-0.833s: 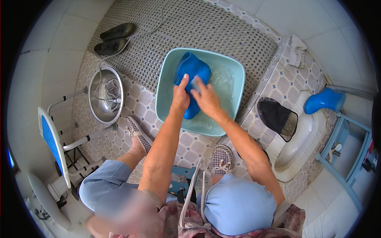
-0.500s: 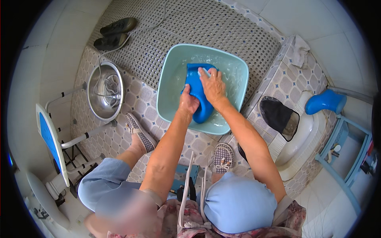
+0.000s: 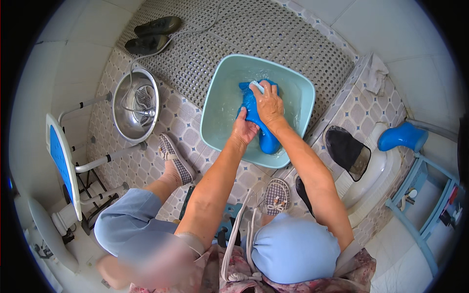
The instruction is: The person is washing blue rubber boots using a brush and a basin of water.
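Observation:
A wet blue rubber boot [image 3: 268, 140] lies in a pale green basin [image 3: 213, 110] with some water. My left hand [image 3: 244, 128] grips the boot's near left side, thumb on top of it. Over the boot's shaft, my right hand [image 3: 270, 103] is closed round a small pale blue-white scrubbing piece [image 3: 256, 86] and presses it to the boot. Whether that piece is a brush or a sponge I cannot tell, as the fingers cover most of it. A second blue rubber boot [image 3: 401, 137] lies on its side at the right.
Left of the basin sits a steel bowl [image 3: 155, 110] with a shower head [image 3: 148, 113] and hose. Dark shoes [image 3: 151, 44] lie on the perforated mat [image 3: 273, 31]. A black shoe [image 3: 344, 149] rests beside the squat toilet [image 3: 373, 183]. A blue rack [image 3: 422, 215] stands right.
The boot has turned and tilted in the basin, its toe shifting right. Both hands have moved slightly right with it. The whole view has also shifted a little.

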Demonstrator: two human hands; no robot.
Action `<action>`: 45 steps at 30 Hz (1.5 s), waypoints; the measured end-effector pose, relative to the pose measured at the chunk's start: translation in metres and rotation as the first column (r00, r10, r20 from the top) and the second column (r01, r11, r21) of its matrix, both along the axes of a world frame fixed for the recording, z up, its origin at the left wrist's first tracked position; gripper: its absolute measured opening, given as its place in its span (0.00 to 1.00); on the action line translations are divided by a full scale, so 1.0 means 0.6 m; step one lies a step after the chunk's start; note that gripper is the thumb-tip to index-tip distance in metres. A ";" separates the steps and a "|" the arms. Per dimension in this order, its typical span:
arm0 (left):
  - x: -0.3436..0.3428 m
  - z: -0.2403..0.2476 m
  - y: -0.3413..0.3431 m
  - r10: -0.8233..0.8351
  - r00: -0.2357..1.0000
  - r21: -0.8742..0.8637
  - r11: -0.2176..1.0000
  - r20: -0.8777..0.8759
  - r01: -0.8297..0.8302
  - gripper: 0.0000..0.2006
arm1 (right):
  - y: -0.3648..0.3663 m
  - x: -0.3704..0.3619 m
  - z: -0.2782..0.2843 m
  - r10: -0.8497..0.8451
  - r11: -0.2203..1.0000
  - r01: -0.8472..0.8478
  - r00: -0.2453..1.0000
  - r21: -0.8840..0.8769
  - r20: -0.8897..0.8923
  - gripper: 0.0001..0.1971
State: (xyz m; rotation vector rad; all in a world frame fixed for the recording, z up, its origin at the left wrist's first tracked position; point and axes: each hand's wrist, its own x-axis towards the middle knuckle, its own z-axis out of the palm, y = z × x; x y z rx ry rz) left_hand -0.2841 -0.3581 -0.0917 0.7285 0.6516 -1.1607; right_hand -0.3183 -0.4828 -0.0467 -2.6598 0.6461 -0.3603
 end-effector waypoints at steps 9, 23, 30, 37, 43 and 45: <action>0.016 0.019 0.028 -0.107 0.987 0.084 0.992 0.121 0.097 0.29 | 0.014 -0.005 -0.011 0.165 0.986 -0.167 0.983 -0.018 -0.075 0.19; 0.112 0.153 0.063 -0.706 -0.545 0.836 0.549 0.452 -0.018 0.31 | -0.038 -0.026 -0.017 -0.193 0.969 0.182 0.980 0.169 0.050 0.18; 0.080 0.179 0.016 -0.670 -0.622 0.815 0.573 0.405 -0.087 0.21 | -0.029 -0.086 -0.028 -0.566 0.726 0.467 0.823 0.505 0.053 0.20; 0.073 0.112 0.056 -0.713 -0.577 0.862 0.505 0.397 -0.031 0.16 | 0.044 -0.126 0.020 -0.335 0.871 0.343 0.938 0.351 -0.087 0.19; 0.054 0.104 0.070 -0.632 -0.725 0.878 0.473 0.274 -0.081 0.16 | -0.043 -0.021 -0.003 -0.304 0.909 0.319 0.948 0.270 -0.094 0.16; 0.047 0.124 0.073 -0.621 -0.739 0.864 0.492 0.262 -0.108 0.16 | -0.067 -0.016 -0.012 -0.226 0.885 0.337 0.914 0.320 -0.337 0.15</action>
